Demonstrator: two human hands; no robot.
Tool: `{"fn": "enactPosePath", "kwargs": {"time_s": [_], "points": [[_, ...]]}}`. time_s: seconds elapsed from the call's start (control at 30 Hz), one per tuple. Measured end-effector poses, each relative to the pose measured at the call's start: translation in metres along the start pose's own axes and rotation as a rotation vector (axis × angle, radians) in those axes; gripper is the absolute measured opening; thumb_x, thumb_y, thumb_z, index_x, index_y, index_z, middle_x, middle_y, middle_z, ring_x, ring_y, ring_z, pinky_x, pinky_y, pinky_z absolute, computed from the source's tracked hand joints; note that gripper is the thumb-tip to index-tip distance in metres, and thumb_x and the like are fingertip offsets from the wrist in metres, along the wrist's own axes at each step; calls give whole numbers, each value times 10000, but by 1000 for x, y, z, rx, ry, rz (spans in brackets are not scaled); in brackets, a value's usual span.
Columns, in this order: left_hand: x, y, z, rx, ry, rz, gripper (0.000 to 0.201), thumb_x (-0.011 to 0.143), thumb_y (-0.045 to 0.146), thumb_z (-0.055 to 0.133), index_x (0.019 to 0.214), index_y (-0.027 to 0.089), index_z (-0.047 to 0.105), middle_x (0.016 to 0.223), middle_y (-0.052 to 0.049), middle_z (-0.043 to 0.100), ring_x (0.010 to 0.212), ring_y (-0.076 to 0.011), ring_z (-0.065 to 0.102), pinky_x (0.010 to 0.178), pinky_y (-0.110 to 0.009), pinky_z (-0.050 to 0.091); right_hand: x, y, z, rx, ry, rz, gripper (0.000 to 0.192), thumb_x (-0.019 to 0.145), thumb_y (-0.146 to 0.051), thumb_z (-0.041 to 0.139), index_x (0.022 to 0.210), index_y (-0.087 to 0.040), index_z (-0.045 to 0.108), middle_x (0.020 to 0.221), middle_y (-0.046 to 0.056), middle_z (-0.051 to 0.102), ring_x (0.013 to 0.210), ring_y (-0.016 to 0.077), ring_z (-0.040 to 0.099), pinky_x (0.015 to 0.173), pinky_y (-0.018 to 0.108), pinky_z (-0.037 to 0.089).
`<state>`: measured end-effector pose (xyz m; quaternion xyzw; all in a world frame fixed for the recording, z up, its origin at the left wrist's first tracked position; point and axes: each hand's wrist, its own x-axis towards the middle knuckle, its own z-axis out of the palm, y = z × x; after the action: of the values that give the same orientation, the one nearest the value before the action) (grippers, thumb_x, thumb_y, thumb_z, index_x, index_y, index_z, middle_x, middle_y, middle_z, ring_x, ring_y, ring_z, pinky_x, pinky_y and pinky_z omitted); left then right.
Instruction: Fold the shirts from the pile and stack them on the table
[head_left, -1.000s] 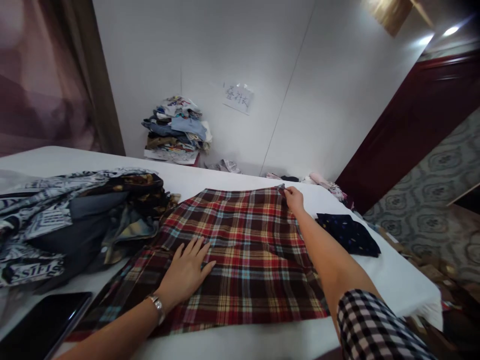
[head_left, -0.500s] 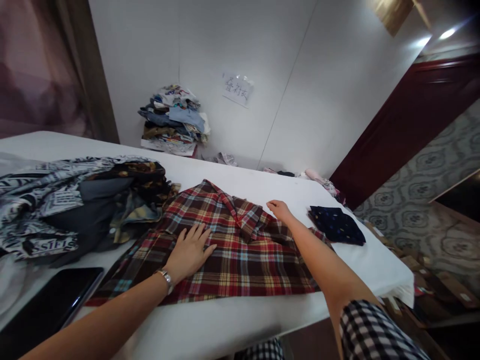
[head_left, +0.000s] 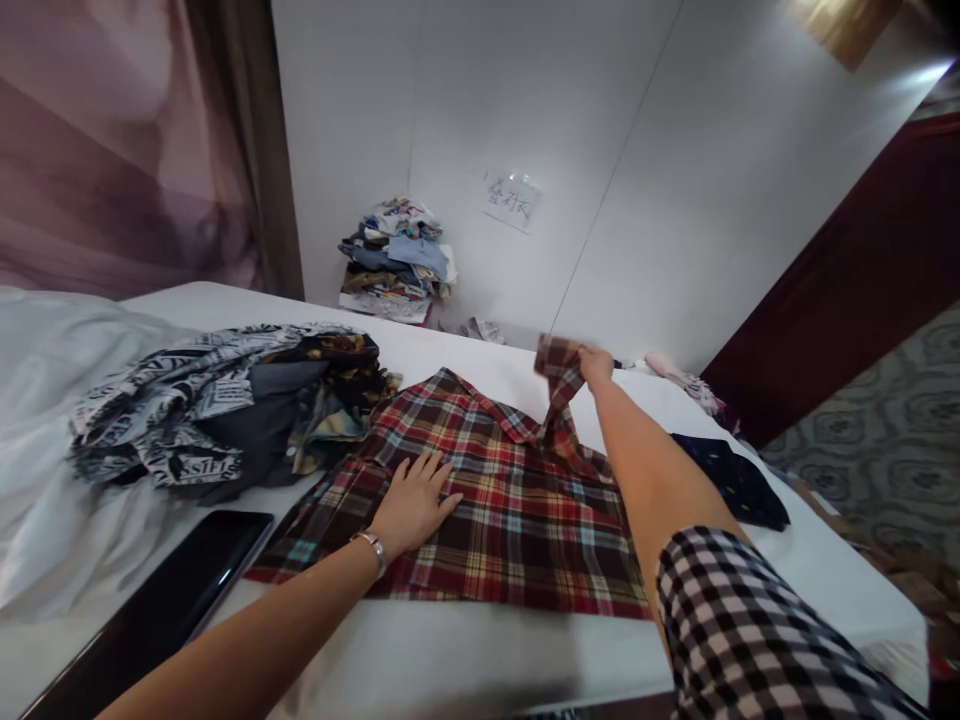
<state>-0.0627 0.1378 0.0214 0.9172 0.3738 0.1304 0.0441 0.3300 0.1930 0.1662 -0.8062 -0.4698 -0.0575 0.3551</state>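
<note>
step: folding plaid shirt [head_left: 487, 500] | left hand [head_left: 412, 505] flat, released, pressing | right hand [head_left: 596, 365] fingers grasping lifted sleeve [head_left: 556, 385] | next: likely laying sleeve across

Soft matt woven cloth on the plaid shirt [head_left: 495, 500], smooth white sheet [head_left: 465, 660] beneath, glossy black tablet [head_left: 172, 600], shiny metal watch [head_left: 373, 547], paper note [head_left: 511, 200] on matt wall.
</note>
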Motion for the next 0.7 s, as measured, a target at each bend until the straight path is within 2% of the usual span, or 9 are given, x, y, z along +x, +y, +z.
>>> {"fn": "enactPosePath", "kwargs": {"time_s": [0.1, 0.2, 0.3, 0.37, 0.43, 0.5, 0.6, 0.7], "points": [[0, 1, 0, -14, -3, -11, 549, 923, 517, 409, 1361, 212, 536, 1489, -112, 462, 1403, -302, 361, 1145, -531, 248, 10, 9, -11, 217, 241, 124, 411, 891, -356, 401, 1049, -93, 675, 852, 84, 718, 857, 213, 654, 764, 313, 522], [-2, 1, -1, -50, -33, -23, 552, 921, 514, 413, 1366, 209, 531, 1501, -111, 446, 1421, -293, 331, 1161, -524, 214, 9, 13, -17, 376, 369, 205, 405, 894, -302, 367, 1129, -90, 621, 878, 55, 702, 810, 167, 650, 746, 288, 535], [2, -3, -5, -121, -92, -61, 584, 912, 565, 395, 1363, 220, 532, 1513, -104, 431, 1433, -291, 308, 1163, -526, 200, 13, 18, -37, 751, 481, 273, 295, 880, -282, 442, 1065, -138, 620, 837, 13, 685, 761, 138, 641, 733, 273, 543], [14, -8, -13, -191, -156, -93, 580, 911, 602, 349, 1293, 237, 589, 1450, -102, 512, 1374, -293, 405, 1120, -510, 292, 18, 22, -57, 1049, 528, 280, 190, 851, -270, 527, 976, -167, 626, 790, -15, 670, 720, 127, 632, 711, 266, 546], [38, -14, -22, -227, -193, -96, 555, 915, 597, 328, 1194, 232, 640, 1308, -104, 626, 1226, -280, 550, 1022, -459, 410, 21, 27, -78, 1198, 511, 241, 106, 827, -239, 577, 898, -177, 625, 751, -29, 658, 681, 121, 626, 690, 266, 550], [74, -19, -31, -161, -153, -67, 494, 906, 544, 392, 1168, 202, 635, 1231, -118, 658, 1128, -280, 600, 953, -435, 454, 22, 32, -94, 1249, 463, 180, 47, 820, -202, 588, 846, -179, 620, 742, -32, 657, 674, 115, 632, 693, 266, 557], [137, -21, -33, 51, -25, -12, 495, 861, 378, 516, 1305, 161, 527, 1430, -167, 502, 1292, -318, 469, 1031, -482, 384, 19, 38, -110, 1297, 380, 90, 18, 819, -185, 603, 808, -192, 616, 771, -37, 662, 728, 112, 652, 737, 273, 565], [194, -22, -24, 99, -2, 33, 601, 837, 248, 517, 1420, 160, 396, 1541, -152, 362, 1400, -283, 328, 1093, -457, 312, 15, 45, -120, 1276, 264, 45, 13, 827, -215, 624, 823, -203, 620, 826, -34, 668, 807, 123, 664, 803, 300, 560]]}}
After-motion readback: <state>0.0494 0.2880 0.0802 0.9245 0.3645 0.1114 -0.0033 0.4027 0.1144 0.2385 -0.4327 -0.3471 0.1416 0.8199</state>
